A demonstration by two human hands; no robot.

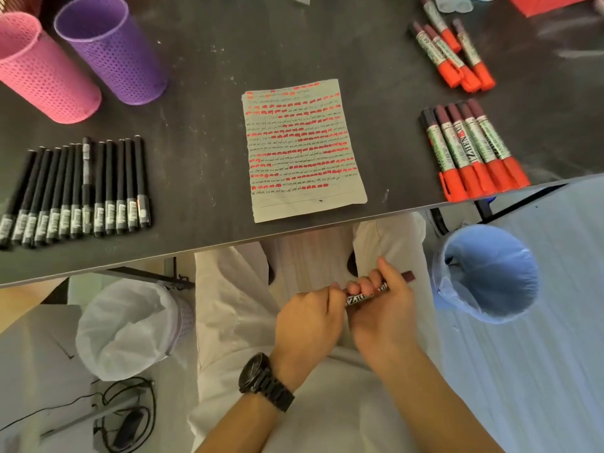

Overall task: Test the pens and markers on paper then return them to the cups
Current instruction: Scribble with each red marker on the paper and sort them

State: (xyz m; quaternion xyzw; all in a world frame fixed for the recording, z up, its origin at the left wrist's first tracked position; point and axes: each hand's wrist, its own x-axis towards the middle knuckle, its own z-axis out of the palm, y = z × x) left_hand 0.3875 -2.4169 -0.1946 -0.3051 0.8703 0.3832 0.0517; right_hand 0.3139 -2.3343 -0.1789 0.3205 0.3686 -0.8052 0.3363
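Both hands hold one marker over my lap, below the table edge. My right hand grips its labelled barrel, and the dark end sticks out to the right. My left hand, a black watch on its wrist, grips the marker's left end, which is hidden inside the fingers. On the dark table lies a sheet of paper covered with red marks and black scribbles. A pink cup and a purple cup lie tipped at the back left.
A row of several black pens lies at the left. Two groups of red-capped markers lie at the right, one near the edge and one farther back. Below the table stand a white-lined bin and a blue-lined bin.
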